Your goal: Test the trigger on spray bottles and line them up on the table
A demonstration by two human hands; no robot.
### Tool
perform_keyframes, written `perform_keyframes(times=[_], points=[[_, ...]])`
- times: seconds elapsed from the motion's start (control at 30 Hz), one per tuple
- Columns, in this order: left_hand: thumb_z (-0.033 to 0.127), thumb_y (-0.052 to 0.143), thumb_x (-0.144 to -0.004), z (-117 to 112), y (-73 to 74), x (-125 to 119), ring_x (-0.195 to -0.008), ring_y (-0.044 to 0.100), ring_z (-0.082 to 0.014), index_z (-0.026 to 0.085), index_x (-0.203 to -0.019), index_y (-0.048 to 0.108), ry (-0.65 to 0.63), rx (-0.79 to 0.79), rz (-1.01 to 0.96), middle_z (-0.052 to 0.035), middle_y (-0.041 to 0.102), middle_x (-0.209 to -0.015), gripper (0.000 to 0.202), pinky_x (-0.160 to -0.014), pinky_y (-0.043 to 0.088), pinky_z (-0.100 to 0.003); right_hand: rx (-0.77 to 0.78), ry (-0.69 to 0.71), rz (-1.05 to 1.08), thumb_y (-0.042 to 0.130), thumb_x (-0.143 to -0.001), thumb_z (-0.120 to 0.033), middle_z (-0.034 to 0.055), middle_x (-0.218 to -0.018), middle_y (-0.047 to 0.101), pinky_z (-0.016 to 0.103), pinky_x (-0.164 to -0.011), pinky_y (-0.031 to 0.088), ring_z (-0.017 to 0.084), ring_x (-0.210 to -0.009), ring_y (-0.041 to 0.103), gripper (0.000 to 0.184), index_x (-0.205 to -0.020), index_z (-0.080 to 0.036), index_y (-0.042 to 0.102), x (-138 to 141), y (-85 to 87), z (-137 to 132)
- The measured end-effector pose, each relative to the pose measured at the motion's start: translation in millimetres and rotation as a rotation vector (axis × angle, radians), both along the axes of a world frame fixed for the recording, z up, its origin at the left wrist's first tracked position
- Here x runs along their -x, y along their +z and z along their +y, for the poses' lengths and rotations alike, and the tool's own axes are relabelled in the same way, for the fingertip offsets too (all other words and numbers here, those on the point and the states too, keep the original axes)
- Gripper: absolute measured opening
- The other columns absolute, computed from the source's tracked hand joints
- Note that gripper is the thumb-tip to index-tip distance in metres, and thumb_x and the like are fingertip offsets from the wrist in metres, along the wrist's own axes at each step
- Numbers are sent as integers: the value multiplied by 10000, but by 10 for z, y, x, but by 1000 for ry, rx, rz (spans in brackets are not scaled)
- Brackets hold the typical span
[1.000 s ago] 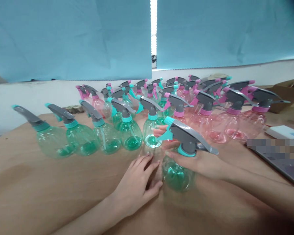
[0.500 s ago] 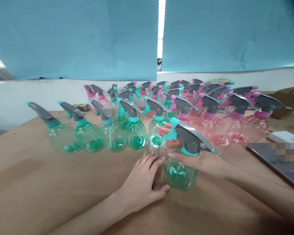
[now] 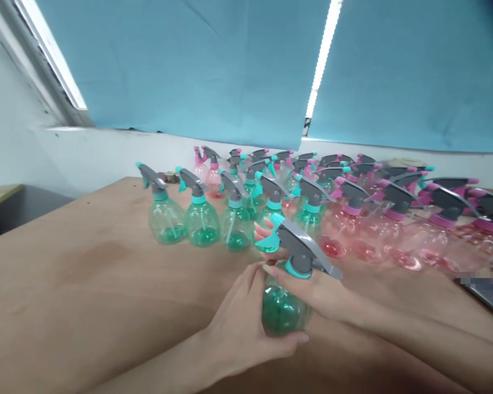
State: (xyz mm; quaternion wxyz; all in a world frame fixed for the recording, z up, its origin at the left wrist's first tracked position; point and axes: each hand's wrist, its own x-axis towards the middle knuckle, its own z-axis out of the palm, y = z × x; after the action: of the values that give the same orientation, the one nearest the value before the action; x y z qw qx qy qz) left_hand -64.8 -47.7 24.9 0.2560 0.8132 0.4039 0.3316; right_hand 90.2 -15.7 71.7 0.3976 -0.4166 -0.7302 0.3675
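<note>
Close in front of me is a clear green spray bottle (image 3: 285, 309) with a grey and turquoise trigger head, slightly tilted. My right hand (image 3: 312, 284) is closed around its neck from the right, fingers behind the bottle under the trigger. My left hand (image 3: 246, 323) wraps the lower body from the left, thumb across the front near the base; its fingertips are hidden behind the bottle. Just beyond stands a row of green spray bottles (image 3: 202, 221) with turquoise collars, the nearest partly covered by my right fingers.
Pink spray bottles (image 3: 345, 230) continue the row to the right, with several mixed green and pink ones behind. A dark flat device (image 3: 487, 295) lies at the right on the wooden table (image 3: 86, 284). Blue blinds (image 3: 209, 71) hang at the back wall.
My left hand has moved right and closed on the bottle's lower body, from resting open on the table beside it. The view has turned left, showing more of the table's left side.
</note>
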Motion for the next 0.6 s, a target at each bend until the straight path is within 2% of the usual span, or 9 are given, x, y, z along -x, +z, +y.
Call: perform_keyframes(times=[0.1,0.17,0.23,0.3,0.37,0.47,0.53,0.6], points=[[379,769,-696,-116,32,210,-1253,446,-360,236,-1356,339,117,-18,-18,-126,482,-1349,800,-1009,391,-528,-73,35,-2,550,-756,-341,28,-871,683,342,-680,567,204,-770,667,162,-886,-253,589,322,-44,-43],[388,742,-727,-180,38,359,-1228,478,-355,232,-1338,363,176,-14,-26,-125,513,-1317,735,-983,422,-522,-96,77,-12,569,-775,-335,4,-816,662,316,-651,552,176,-709,629,213,-971,-258,594,523,-72,-55],[385,721,-745,-237,38,516,-1213,496,-349,244,-1333,378,235,-20,-25,-115,529,-1308,695,-965,442,-514,-101,135,-12,613,-778,-349,-22,-754,630,299,-618,530,152,-644,581,292,-1054,-257,577,700,-76,-43],[377,724,-736,-293,36,685,-1202,508,-347,271,-1328,399,299,-35,-4,-96,533,-1315,684,-956,455,-505,-104,229,-22,678,-750,-381,-28,-751,612,291,-593,501,143,-636,556,324,-1025,-245,573,842,-38,-4],[383,734,-718,-350,36,870,-1156,544,-343,296,-1303,431,373,-51,21,-73,567,-1273,664,-923,479,-497,-139,355,-63,750,-688,-419,-12,-818,612,291,-603,485,151,-693,564,370,-950,-229,571,949,41,57],[419,708,-733,-422,42,1186,-1085,585,-337,302,-1305,419,501,-61,49,-63,610,-1188,651,-895,486,-515,-227,489,-197,804,-611,-489,35,-1014,621,337,-709,497,196,-848,593,640,-1131,-225,541,1067,189,169],[478,673,-761,-432,53,1413,-1111,560,-357,288,-1321,418,570,-115,94,-79,589,-1217,644,-953,421,-560,-227,477,-279,767,-651,-523,87,-1230,574,362,-769,496,238,-1007,587,726,-1259,-233,496,1143,262,247],[542,685,-734,-392,68,1636,-1156,505,-404,281,-1289,468,689,-160,113,-94,581,-1201,650,-1011,317,-613,-227,391,-320,699,-728,-532,112,-1302,553,375,-786,489,244,-1021,601,698,-1318,-232,476,1232,292,326]])
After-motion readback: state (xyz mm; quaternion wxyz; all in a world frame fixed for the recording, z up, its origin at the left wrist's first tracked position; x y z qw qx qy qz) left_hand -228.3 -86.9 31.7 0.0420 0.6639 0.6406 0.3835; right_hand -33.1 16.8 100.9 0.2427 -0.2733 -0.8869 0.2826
